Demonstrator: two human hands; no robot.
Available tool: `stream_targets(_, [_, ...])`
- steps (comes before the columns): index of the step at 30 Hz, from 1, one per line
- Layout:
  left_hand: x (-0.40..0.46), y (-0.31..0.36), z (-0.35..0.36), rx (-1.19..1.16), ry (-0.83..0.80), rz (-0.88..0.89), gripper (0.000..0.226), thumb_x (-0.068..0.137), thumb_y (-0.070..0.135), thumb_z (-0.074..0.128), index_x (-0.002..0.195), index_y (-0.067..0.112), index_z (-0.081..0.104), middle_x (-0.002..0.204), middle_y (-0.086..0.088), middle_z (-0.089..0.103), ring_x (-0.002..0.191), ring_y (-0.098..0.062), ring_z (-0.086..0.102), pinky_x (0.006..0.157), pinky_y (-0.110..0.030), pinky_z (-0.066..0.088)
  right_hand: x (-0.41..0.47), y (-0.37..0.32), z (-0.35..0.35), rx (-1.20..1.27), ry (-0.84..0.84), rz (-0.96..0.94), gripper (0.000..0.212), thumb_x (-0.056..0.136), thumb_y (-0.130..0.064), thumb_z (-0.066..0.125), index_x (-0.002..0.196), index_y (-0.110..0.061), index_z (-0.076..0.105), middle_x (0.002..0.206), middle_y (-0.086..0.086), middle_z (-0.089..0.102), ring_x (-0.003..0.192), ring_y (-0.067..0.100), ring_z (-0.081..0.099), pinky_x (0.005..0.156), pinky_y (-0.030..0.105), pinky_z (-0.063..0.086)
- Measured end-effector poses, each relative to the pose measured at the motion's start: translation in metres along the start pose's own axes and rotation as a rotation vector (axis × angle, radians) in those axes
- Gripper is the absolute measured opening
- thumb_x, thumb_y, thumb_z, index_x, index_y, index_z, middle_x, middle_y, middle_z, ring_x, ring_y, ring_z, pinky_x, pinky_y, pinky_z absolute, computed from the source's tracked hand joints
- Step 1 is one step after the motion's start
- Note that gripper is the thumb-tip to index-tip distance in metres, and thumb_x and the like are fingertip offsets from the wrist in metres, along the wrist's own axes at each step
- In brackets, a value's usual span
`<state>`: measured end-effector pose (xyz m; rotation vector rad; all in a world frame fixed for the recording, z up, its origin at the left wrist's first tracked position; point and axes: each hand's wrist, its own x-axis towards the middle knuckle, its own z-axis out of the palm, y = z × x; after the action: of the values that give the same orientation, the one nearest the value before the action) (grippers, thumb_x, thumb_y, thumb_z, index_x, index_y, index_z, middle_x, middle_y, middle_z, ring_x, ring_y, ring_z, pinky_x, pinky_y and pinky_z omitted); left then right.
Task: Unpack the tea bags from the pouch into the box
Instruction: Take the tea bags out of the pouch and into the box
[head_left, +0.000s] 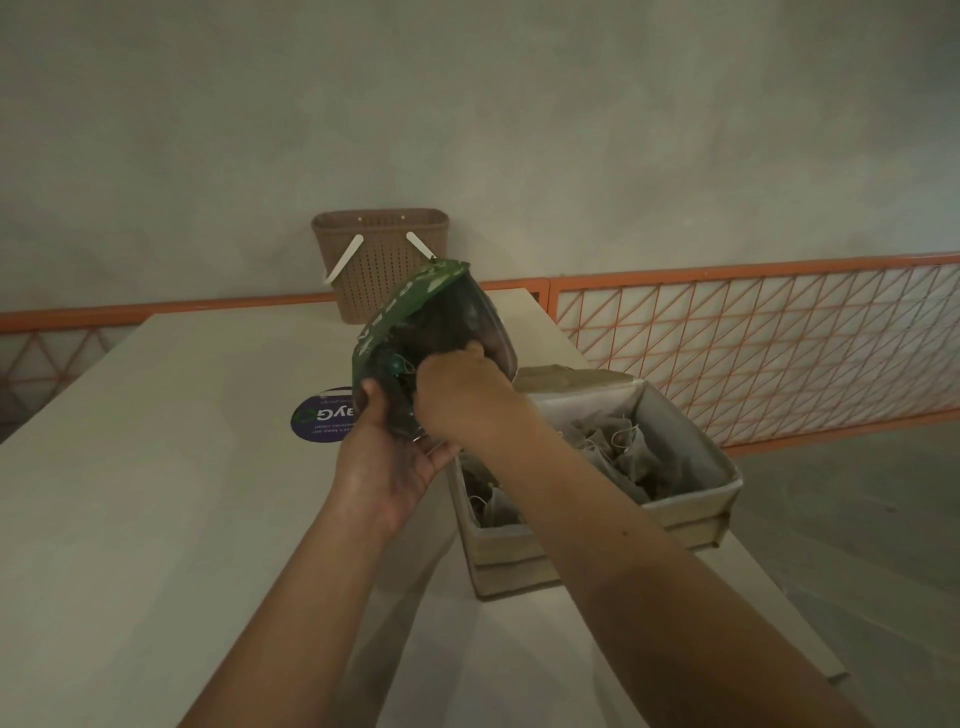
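Left hand (387, 457) grips pouch (431, 332) mid-frame, mouth tilted toward us. Right hand (457, 395) reaches inside, fingers hidden, grasp unclear. Box (691, 514) with tea bags (618, 447) lower right, nearest right hand.

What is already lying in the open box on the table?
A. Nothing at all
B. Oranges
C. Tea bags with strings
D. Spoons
C: the box holds a heap of pale tea bags with thin strings, while the left hand holds the green pouch and the right hand reaches into it.
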<state>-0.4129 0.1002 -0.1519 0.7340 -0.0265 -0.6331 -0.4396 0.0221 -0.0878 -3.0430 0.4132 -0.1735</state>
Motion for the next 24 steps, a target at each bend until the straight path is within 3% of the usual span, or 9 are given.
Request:
stream_targets(6, [0.001,0.000,-0.001,0.012,-0.006,0.009,0.044,0.106,0.047,0.032,0.105,0.017,0.063,0.089,-0.009,0.078,0.089,-0.026,0.070,0.061,-0.036,0.063,-0.009,0.008,-0.001,0.071,0.162,-0.045,0.040,0.090,-0.018,0.057,0.127,-0.003,0.049,0.122,0.016,0.058,0.119,0.031,0.048,0.094,0.039,0.045])
stream_targets(10, [0.005,0.000,-0.004,0.039,-0.034,0.007,0.045,0.106,0.049,0.031,0.111,0.016,0.062,0.095,-0.011,0.078,0.080,-0.025,0.077,0.061,-0.037,0.063,-0.015,0.020,-0.004,0.265,0.239,-0.019,0.026,0.089,-0.015,0.061,0.115,-0.012,0.064,0.112,0.006,0.062,0.096,0.018,0.059,0.081,0.026,0.047])
stream_targets(16, [0.006,0.002,-0.004,-0.013,-0.070,-0.020,0.046,0.105,0.049,0.035,0.134,0.017,0.054,0.131,-0.021,0.064,0.107,-0.040,0.070,0.079,-0.055,0.060,-0.045,0.053,-0.022,0.695,0.631,-0.048,0.011,0.094,-0.017,0.059,0.096,-0.021,0.069,0.097,-0.009,0.063,0.082,-0.005,0.055,0.071,0.002,0.042])
stream_targets(20, [0.007,0.004,-0.005,-0.038,-0.074,-0.028,0.049,0.104,0.049,0.036,0.139,0.017,0.049,0.134,-0.022,0.062,0.112,-0.040,0.068,0.078,-0.054,0.061,-0.058,0.075,-0.037,1.035,0.753,0.016,0.011,0.095,-0.012,0.058,0.097,-0.015,0.069,0.098,0.002,0.070,0.084,0.009,0.068,0.075,0.019,0.054])
stream_targets(24, [0.007,0.003,-0.006,-0.049,-0.082,-0.037,0.051,0.103,0.050,0.038,0.143,0.018,0.046,0.136,-0.023,0.060,0.112,-0.042,0.067,0.076,-0.053,0.062,-0.070,0.093,-0.034,1.077,0.713,0.095,0.013,0.095,-0.015,0.058,0.102,-0.010,0.068,0.095,0.002,0.071,0.086,0.013,0.070,0.074,0.026,0.057])
